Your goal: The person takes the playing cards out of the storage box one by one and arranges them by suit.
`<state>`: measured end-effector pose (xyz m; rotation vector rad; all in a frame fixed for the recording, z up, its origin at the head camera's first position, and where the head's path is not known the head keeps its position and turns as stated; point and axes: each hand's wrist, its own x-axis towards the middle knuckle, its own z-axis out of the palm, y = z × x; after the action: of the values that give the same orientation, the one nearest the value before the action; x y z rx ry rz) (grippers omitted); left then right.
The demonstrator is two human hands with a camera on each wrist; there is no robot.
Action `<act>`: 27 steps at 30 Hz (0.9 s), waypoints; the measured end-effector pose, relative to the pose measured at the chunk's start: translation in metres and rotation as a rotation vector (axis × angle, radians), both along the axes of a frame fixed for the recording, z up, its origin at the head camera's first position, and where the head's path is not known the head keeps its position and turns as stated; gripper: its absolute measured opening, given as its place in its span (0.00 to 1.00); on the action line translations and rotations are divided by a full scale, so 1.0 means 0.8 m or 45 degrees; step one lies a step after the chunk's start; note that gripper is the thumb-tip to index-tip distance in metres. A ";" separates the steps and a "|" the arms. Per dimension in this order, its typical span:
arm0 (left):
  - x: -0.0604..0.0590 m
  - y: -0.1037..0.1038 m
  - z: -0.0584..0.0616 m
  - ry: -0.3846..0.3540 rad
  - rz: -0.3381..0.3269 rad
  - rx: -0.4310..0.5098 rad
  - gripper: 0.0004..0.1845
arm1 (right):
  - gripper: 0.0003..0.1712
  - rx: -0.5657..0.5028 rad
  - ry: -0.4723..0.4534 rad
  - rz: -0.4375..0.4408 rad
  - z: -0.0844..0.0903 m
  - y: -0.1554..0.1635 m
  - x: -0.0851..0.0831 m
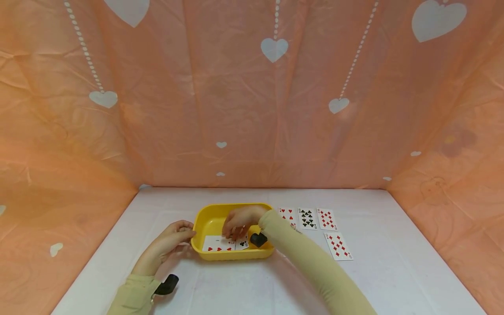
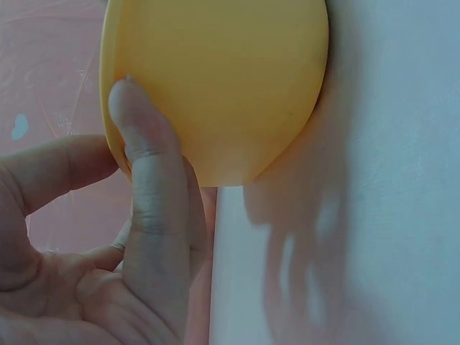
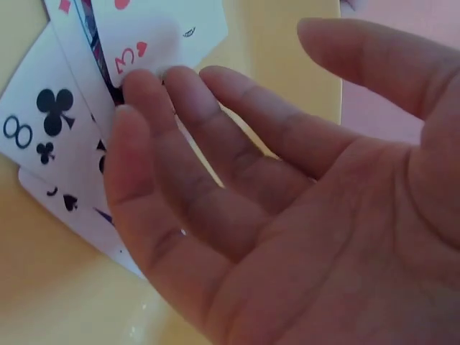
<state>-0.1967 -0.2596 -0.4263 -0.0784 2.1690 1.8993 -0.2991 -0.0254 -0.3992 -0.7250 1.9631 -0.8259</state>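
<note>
A yellow plastic basin (image 1: 236, 256) stands on the white tabletop. My left hand (image 1: 167, 245) pinches its left rim between thumb and fingers; the left wrist view shows the thumb (image 2: 151, 144) against the basin's outer wall. Inside the basin, my right hand (image 1: 242, 218) reaches down over loose playing cards (image 1: 214, 244). In the right wrist view its fingers are loosely extended and the thumb stands apart. The fingertips are at the edge of a three of hearts (image 3: 162, 36). An eight of clubs (image 3: 50, 100) and a spade card (image 3: 65, 205) lie beside it, partly overlapped.
Right of the basin, face-up cards lie in a row: a heart card (image 1: 287, 215), a club card (image 1: 307, 218) and a diamond card (image 1: 327, 219). Another diamond card (image 1: 338, 246) lies nearer the front. Orange heart-printed cloth (image 1: 252, 131) walls the back and sides.
</note>
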 end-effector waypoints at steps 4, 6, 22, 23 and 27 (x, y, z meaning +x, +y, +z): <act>0.000 0.000 0.000 0.004 0.000 0.002 0.18 | 0.15 -0.007 0.010 0.000 -0.001 -0.001 0.002; 0.001 0.001 0.000 0.006 0.007 -0.006 0.18 | 0.14 0.001 0.042 0.016 -0.001 0.000 0.003; 0.000 0.004 -0.001 0.032 0.026 -0.040 0.18 | 0.03 -0.019 0.191 -0.062 0.004 0.009 -0.001; 0.000 0.004 -0.001 0.032 0.024 -0.040 0.18 | 0.04 -0.043 0.190 -0.081 0.006 0.012 -0.002; 0.001 0.004 0.000 0.022 0.032 -0.035 0.18 | 0.05 -0.131 0.212 -0.125 0.022 0.030 -0.005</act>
<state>-0.1957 -0.2563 -0.4262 -0.0954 2.2161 1.8907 -0.3032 -0.0015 -0.3815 -0.7841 2.1308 -0.9577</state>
